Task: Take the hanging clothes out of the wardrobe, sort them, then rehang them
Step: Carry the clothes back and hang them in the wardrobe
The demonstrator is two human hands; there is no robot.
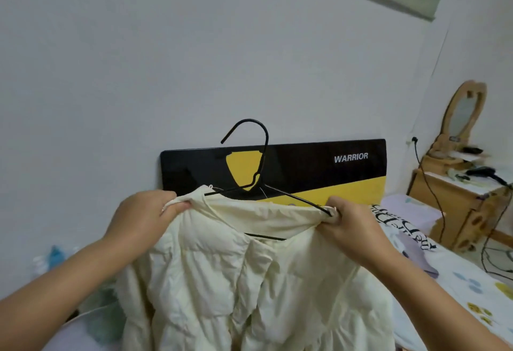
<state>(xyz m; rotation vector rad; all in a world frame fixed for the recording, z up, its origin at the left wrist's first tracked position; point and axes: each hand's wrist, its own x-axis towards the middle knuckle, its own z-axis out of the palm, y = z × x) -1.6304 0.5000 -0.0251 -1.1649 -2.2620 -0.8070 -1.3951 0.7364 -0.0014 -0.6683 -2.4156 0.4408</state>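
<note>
White wall bkgd; both hands' fingers pinched on cream jacket (222, 267), hanger (261, 184) arms prob. inside, half-hidden.

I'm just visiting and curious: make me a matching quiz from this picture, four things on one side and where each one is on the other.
Things:
1. black wire hanger
2. cream puffy jacket
3. black and yellow WARRIOR board
4. wooden oval mirror

Places:
A. leaning against the white wall
B. on the wooden dresser at far right
C. gripped at the collar by both hands
D. inside the jacket's neck, hook up

Pairs: 1-D, 2-C, 3-A, 4-B
</note>
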